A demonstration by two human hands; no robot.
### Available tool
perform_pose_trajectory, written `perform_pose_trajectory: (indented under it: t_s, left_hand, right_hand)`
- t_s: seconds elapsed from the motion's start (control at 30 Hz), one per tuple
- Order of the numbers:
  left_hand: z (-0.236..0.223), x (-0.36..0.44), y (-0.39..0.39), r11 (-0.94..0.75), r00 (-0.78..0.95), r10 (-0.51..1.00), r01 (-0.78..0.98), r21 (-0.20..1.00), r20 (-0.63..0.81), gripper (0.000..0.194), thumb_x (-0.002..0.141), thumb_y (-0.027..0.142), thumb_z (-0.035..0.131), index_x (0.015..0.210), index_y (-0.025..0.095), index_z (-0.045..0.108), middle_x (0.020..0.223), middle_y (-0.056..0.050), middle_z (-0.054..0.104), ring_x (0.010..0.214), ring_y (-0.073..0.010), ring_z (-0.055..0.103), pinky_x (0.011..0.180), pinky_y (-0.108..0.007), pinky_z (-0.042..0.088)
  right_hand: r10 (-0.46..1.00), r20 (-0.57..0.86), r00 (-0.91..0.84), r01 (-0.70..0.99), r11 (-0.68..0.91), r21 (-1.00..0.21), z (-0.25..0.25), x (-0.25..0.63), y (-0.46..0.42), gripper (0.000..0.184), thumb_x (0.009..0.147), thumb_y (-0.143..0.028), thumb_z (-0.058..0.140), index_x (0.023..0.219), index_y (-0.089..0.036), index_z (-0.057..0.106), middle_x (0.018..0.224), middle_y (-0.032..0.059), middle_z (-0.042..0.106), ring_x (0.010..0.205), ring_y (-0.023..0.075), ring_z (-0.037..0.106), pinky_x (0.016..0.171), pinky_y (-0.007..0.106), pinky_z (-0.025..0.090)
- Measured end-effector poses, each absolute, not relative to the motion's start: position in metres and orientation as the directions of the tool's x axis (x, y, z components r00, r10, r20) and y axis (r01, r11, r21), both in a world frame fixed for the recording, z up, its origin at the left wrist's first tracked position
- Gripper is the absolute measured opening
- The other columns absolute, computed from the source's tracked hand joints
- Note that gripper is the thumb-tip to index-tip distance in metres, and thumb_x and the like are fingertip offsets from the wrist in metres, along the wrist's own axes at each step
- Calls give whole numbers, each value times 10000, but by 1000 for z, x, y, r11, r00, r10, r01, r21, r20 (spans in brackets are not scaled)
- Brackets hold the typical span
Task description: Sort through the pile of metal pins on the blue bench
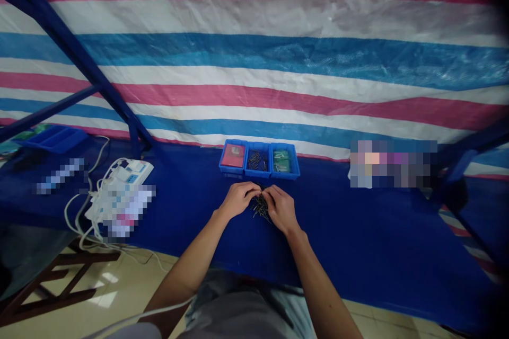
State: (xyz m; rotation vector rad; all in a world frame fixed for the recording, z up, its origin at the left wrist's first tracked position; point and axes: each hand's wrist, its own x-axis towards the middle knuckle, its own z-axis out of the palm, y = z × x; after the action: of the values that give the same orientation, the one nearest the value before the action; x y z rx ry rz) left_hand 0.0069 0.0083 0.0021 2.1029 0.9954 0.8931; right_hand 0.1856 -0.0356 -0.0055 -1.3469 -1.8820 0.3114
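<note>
The pile of thin dark pieces [260, 208] lies loose on the desk [338, 233], near three blue bins [258, 174]. Above it the left hand [237, 199] and right hand [281, 207] nearly meet, fingertips bunched; whether they pinch a piece, I cannot tell. A brushing palm could scatter the pile; a slack pinch could drop a piece.

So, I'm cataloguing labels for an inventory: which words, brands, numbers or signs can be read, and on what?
None can be read.
Power strip: any markings too small.
Blue bins: no legible lettering.
Dark thin pieces: too small to tell.
Right-hand pixelated patch, pixelated patch beside the strip, far-left pixelated patch: blurred beyond reading.
</note>
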Motion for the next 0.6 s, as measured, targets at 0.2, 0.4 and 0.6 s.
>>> perform_pose_trajectory:
  t_s: [0.2, 0.4, 0.6]
  left_hand:
    - [2, 7, 8, -523, 486, 816, 389, 758, 313, 198, 970, 271, 553, 950, 189, 733, 906, -42, 743, 824, -158, 676, 790, -248, 489]
    - [-1, 8, 8, -537, 457, 815, 362, 761, 358, 219, 969, 302, 559, 933, 188, 743, 861, -42, 739, 787, -154, 677, 778, -249, 499]
    - [-2, 8, 8, -534, 444, 817, 347, 771, 367, 231, 971, 313, 555, 944, 191, 749, 869, -51, 742, 788, -164, 679, 765, -261, 508]
  right_hand:
    - [883, 455, -117, 731, 387, -562, -8, 188, -34, 333, 1038, -307, 400, 765, -208, 563, 719, 29, 583, 683, 168, 547, 661, 284, 371]
    - [884, 458, -89, 772, 352, -529, -9, 188, -34, 415, 1048, -339, 386, 668, -208, 490, 623, 10, 558, 590, 154, 511, 645, 288, 319]
    - [893, 449, -39, 759, 319, -568, -10, 190, -33, 477, 1043, -378, 394, 598, -211, 428, 529, -17, 489, 504, 133, 446, 630, 284, 302]
